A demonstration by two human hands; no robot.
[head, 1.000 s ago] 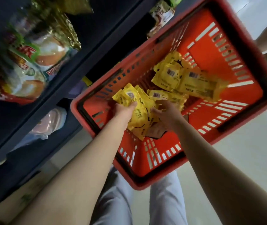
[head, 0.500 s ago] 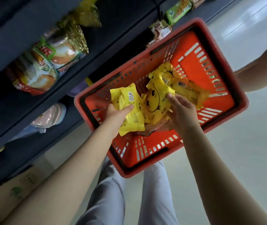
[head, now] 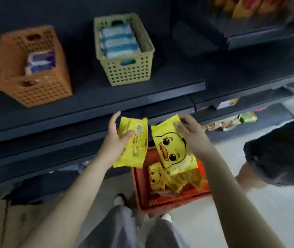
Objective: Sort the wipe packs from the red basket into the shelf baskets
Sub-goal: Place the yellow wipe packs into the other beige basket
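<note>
The left hand (head: 116,138) grips a flat yellow wipe pack (head: 133,149) by its left edge, thumb pressed over the printed back, where a small barcode and lines of text show. The glossy film is crimped at the top. Just to the right, the right hand (head: 190,130) clasps a second yellow pack (head: 174,149) at its top corner with the fingers curled over the edge. This duck pack faces up, showing a cartoon duck face with black eyes and an orange bill. The two packs hang side by side, close but apart.

Below both hands sits the red basket (head: 160,203) of slotted hard plastic, with more yellow packs (head: 156,176) lying loose inside it – one shows the same duck face.

Above and beyond the hands runs a dark, matt shelf (head: 106,93). Directly above the left hand stands an olive basket (head: 130,70), boxy plastic pierced with round holes, holding blue-and-white packs (head: 117,40) stacked in a row. Farther left of that hand stands an orange basket (head: 40,90) of the same perforated make, with purple-and-white packs (head: 41,60) inside; it is blurred.

To the right of the right hand, another person in dark clothing (head: 282,153) bends near the lower shelves – little detail is clear
</note>
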